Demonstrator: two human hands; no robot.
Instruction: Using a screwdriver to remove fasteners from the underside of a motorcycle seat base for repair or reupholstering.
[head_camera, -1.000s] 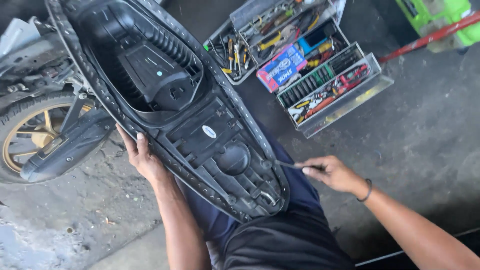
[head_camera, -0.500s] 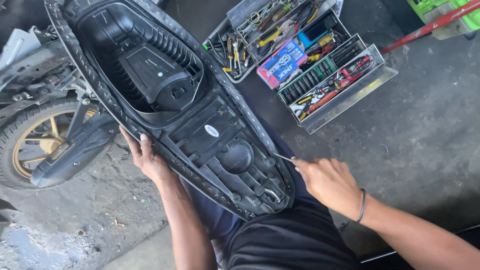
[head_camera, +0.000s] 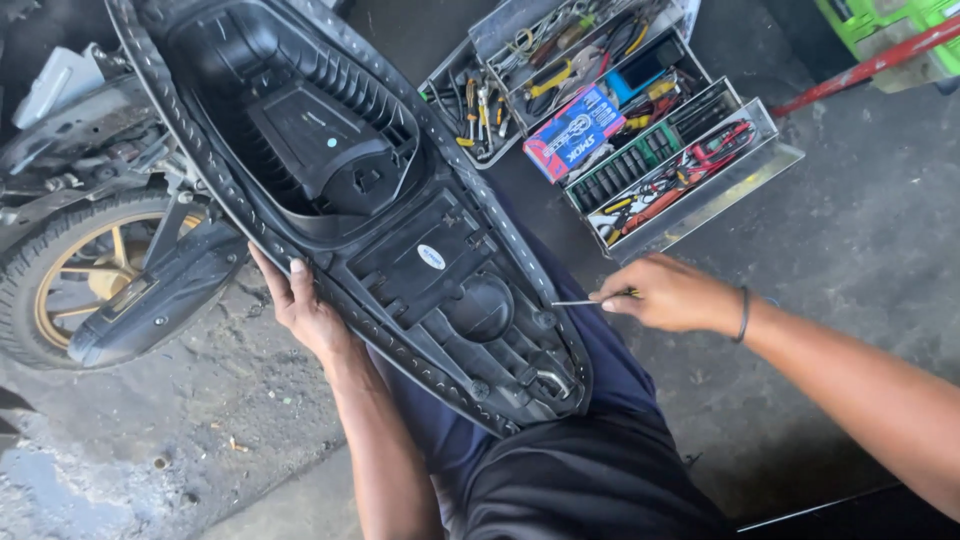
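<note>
The big black seat (head_camera: 400, 230) lies upside down across the person's lap, running from 11 o'clock down to 5 o'clock. The left hand (head_camera: 300, 305) holds its edge at 9 o'clock, fingers flat on the rim. The right hand (head_camera: 675, 295) pinches a thin screwdriver (head_camera: 580, 302). Before, this hand was close to the seat's edge; now it has pulled away toward 3 o'clock, nearer the open toolbox (head_camera: 640, 130).

- one black plastic motorcycle seat base (head_camera: 400, 250), upside down
- one open grey metal toolbox (head_camera: 690, 215)
- one gold-spoked motorcycle wheel (head_camera: 70, 285)
- two bare hands: left hand (head_camera: 305, 310), right hand (head_camera: 672, 293)
- one thin metal tool (head_camera: 578, 302)
</note>
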